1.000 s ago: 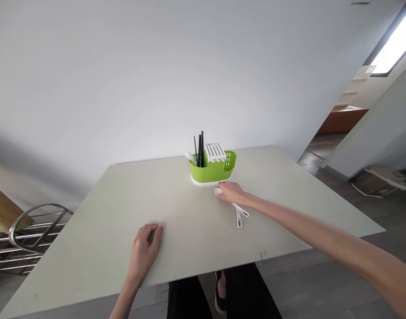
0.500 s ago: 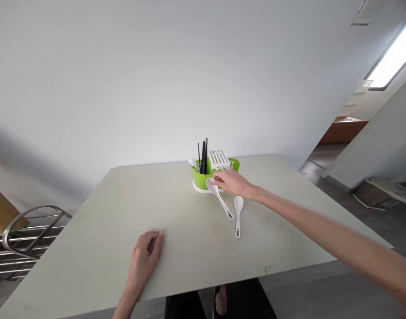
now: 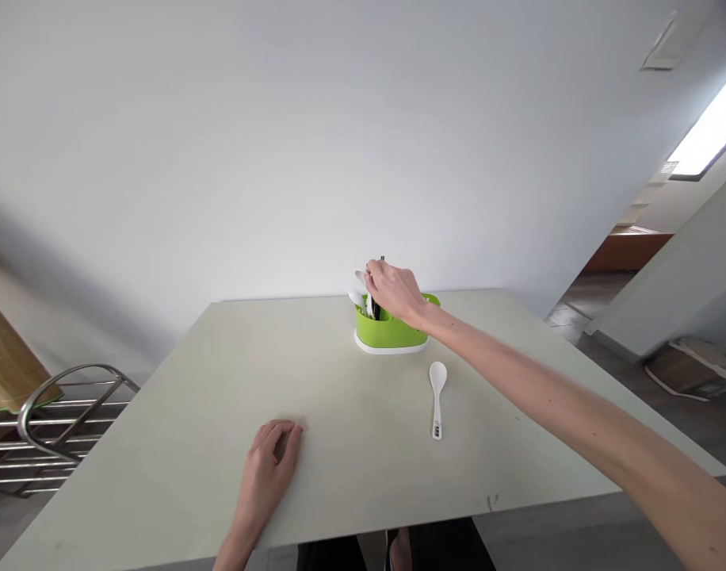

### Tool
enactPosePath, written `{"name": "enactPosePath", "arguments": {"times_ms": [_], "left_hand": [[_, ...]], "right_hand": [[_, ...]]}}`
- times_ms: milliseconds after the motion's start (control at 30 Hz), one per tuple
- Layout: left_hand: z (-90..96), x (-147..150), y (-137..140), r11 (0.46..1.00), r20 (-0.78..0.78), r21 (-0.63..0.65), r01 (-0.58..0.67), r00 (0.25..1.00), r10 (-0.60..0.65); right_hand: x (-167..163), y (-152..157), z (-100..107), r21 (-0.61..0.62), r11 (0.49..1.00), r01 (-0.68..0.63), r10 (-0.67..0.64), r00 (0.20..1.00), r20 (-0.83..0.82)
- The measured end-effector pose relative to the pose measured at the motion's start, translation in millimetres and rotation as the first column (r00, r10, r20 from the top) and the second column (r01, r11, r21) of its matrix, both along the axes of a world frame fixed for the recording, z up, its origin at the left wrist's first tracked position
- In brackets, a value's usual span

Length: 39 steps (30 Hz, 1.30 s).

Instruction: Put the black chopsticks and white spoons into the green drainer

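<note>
A metal rack (image 3: 59, 420) stands left of the table (image 3: 178, 412). The left hand (image 3: 268, 468) rests on it, fingers loosely curled, holding nothing. The right hand (image 3: 392, 292) pinches a white spoon (image 3: 361, 279) above the green caddy (image 3: 392, 331). Another spoon (image 3: 437, 388) lies nearby.

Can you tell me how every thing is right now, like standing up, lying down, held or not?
Green caddy: upright on the table, near its far edge.
White spoon: lying flat on the table, bowl toward the caddy, untouched.
Held spoon: in the right hand's grip, over the caddy.
Right hand: closed around the held spoon.
Left hand: resting on the table, holding nothing.
Table: bare around the left hand.
</note>
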<state>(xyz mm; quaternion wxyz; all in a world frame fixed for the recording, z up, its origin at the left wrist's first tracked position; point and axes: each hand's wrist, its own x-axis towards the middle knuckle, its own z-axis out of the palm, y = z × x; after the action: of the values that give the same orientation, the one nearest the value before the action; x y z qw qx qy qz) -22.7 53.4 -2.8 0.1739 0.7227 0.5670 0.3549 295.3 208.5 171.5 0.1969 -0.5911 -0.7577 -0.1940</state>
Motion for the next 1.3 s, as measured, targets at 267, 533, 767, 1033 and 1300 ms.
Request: {"name": "enactPosePath", "arguments": {"times_ms": [267, 533, 767, 1033, 1300], "left_hand": [[-1.2, -3, 1, 1.0, 0.021, -0.017, 0.002, 1.0, -0.001], [-0.5, -4, 4, 1.0, -0.011, 0.009, 0.017, 1.0, -0.017], [-2.2, -5, 5, 0.999, -0.041, 0.033, 0.001, 0.999, 0.0], [0.2, -3, 9, 0.998, -0.091, 0.068, -0.001, 0.996, 0.007], [4.0, -1, 11, 0.998, -0.107, 0.069, 0.003, 0.994, 0.005]], "right_hand": [[-18, 5, -35, -0.225, 0.974, -0.017, 0.05, 0.989, 0.142], [-26, 4, -40, -0.302, 0.953, -0.002, 0.037, 0.993, 0.112], [7, -35, -23, -0.266, 0.945, -0.19, 0.217, 0.973, 0.076], [111, -107, -57, -0.455, 0.886, -0.086, 0.099, 0.995, 0.005], [145, -110, -129, -0.744, 0.665, 0.072, -0.339, 0.916, -0.214]]}}
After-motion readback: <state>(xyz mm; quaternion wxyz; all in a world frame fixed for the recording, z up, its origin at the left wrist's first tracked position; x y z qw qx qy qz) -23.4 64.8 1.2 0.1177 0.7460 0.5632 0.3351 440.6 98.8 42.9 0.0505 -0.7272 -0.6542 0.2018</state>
